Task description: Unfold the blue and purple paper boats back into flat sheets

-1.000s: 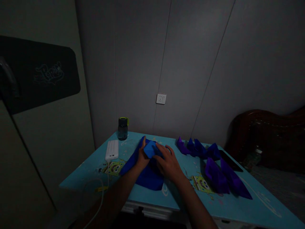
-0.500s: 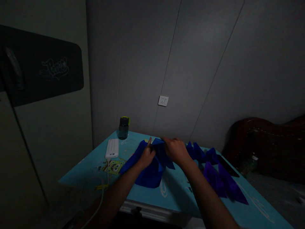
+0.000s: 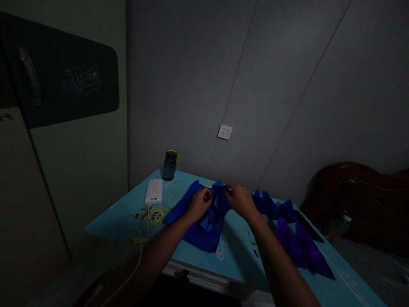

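A blue cloth (image 3: 204, 221) lies on a light blue cartoon-printed table (image 3: 128, 213). My left hand (image 3: 198, 204) is closed on a raised fold of the cloth at its far left part. Just to its right, my right hand (image 3: 240, 200) pinches the same fold's far edge. The cloth bunches up between the two hands. Several folded blue and purple cloths (image 3: 287, 230) lie in a row to the right of my right hand.
A white power bank (image 3: 154, 192) with a cable lies at the table's left, and a dark bottle (image 3: 169, 165) stands behind it by the wall. A dark phone (image 3: 308, 225) lies at the far right. A wall socket (image 3: 224, 131) is above. A dark headboard (image 3: 361, 200) stands right.
My right hand lifted off the flat cloth, moved to its far edge and gripped it. Both hands have gathered the cloth upward into a bunch. The view shifted slightly left.
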Available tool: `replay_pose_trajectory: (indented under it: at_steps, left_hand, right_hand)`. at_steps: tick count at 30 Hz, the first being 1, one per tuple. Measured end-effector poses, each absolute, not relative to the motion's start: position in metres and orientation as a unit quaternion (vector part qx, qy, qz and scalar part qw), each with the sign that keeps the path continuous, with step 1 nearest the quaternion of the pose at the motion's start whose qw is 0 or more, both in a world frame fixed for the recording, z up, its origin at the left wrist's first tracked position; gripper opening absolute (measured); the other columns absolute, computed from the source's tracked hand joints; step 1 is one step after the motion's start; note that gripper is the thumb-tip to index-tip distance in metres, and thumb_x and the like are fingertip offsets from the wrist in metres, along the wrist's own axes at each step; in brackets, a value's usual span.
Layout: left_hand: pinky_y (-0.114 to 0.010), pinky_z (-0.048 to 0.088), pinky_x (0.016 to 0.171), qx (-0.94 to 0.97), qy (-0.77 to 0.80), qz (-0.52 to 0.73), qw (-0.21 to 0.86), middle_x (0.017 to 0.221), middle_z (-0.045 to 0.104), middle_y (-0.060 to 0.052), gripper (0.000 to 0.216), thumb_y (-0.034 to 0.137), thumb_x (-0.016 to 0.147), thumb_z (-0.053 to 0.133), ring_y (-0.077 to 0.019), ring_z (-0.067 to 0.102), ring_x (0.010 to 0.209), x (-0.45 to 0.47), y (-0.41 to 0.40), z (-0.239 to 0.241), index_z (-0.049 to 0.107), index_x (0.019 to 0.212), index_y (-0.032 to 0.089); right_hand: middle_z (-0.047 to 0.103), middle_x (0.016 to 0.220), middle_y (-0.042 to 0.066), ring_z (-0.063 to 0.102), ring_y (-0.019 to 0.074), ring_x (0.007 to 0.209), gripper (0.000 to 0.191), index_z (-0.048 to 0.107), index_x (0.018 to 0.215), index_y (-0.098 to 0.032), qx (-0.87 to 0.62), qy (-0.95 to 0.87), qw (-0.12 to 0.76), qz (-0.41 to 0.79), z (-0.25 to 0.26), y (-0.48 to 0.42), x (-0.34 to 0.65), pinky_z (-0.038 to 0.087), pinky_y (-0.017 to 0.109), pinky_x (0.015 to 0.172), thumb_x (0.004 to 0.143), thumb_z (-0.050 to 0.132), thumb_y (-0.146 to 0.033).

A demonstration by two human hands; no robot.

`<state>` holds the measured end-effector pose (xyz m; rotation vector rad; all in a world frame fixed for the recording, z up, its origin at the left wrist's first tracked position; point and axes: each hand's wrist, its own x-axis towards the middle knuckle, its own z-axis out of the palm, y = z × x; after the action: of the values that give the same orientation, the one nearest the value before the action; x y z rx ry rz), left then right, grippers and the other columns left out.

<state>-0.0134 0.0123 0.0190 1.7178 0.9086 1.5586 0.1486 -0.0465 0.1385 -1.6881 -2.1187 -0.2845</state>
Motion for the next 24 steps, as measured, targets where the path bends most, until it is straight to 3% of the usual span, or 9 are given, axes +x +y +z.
replay_pose_trajectory:
  at_steps: [8,15,17,21,24]
  left_hand:
    - [-0.032,0.049,0.079,0.708,0.400,0.523,0.256,0.078,0.072,-0.005,0.010,0.012,0.071,0.066,-0.0214,0.065,0.078,-0.018,0.016,0.012,0.072,0.070,0.020]
    - [-0.028,0.047,0.081,0.778,0.434,0.412,0.191,0.086,0.072,-0.006,0.013,0.010,0.076,0.061,-0.0188,0.066,0.085,-0.013,0.011,0.013,0.072,0.075,0.016]
    - [-0.027,0.047,0.079,0.777,0.451,0.403,0.176,0.084,0.071,-0.006,0.012,0.011,0.076,0.061,-0.0185,0.065,0.083,-0.010,0.009,0.016,0.072,0.074,0.016]
    - [-0.028,0.046,0.078,0.779,0.464,0.387,0.165,0.085,0.070,-0.007,0.008,0.013,0.075,0.064,-0.0192,0.064,0.084,-0.004,0.005,0.024,0.071,0.075,0.017]
    - [-0.029,0.046,0.078,0.785,0.456,0.385,0.168,0.087,0.070,-0.007,0.008,0.012,0.073,0.065,-0.0203,0.064,0.085,-0.002,0.006,0.030,0.071,0.074,0.016]
  right_hand:
    - [0.074,0.079,0.010,0.070,0.0242,0.077,0.038,0.072,0.089,-0.022,-0.671,-0.697,0.245,-0.054,0.095,-0.037,0.162,0.043,0.028,0.064,0.096,0.044,-0.046]
    - [0.074,0.090,0.013,0.070,0.0245,0.086,0.046,0.072,0.094,-0.015,-0.694,-0.657,0.287,0.061,0.061,-0.031,0.172,0.046,0.028,0.071,0.095,0.043,-0.051]
    - [0.074,0.095,0.011,0.069,0.0247,0.087,0.048,0.070,0.105,-0.015,-0.666,-0.668,0.312,0.112,0.058,-0.032,0.172,0.047,0.029,0.073,0.090,0.050,-0.057]
    - [0.074,0.097,0.012,0.069,0.0291,0.092,0.076,0.059,0.127,-0.017,-0.670,-0.674,0.279,0.134,0.068,-0.036,0.169,0.049,0.033,0.075,0.069,0.072,-0.065]
    - [0.074,0.094,0.010,0.068,0.0293,0.091,0.069,0.064,0.117,-0.019,-0.663,-0.675,0.279,0.164,0.078,-0.037,0.169,0.049,0.034,0.074,0.061,0.082,-0.054]
